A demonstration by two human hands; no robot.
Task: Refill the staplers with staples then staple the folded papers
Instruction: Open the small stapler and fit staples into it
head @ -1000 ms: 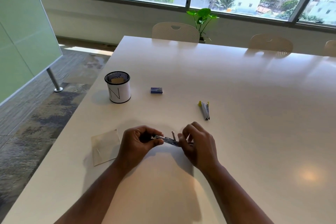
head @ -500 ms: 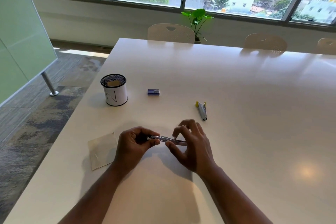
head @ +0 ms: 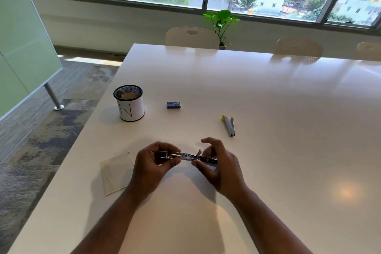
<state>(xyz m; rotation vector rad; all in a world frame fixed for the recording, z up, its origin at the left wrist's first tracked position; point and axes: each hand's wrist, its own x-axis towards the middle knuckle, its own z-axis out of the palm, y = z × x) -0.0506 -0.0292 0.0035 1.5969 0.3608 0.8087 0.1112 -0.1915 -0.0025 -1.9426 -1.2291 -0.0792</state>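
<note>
A small dark stapler (head: 188, 156) with its metal staple track exposed is held just above the white table (head: 268, 119), near its front. My left hand (head: 153, 166) grips its left end. My right hand (head: 219, 164) holds the right end between thumb and fingers, the index finger raised above it. A folded paper (head: 115, 172) lies flat to the left of my left hand. A second stapler (head: 228, 125) with yellow ends lies farther back on the right. A blue staple box (head: 173, 105) rests behind my hands.
A black mesh cup (head: 128, 103) with a white band marked N stands at the back left. The table's left edge runs close to the paper. Chairs (head: 192, 37) and a potted plant (head: 222, 20) line the far side under the windows.
My right hand's fingers have shifted along the stapler's right end and the index finger has lifted. The stapler stays between both hands. The camera has turned a little.
</note>
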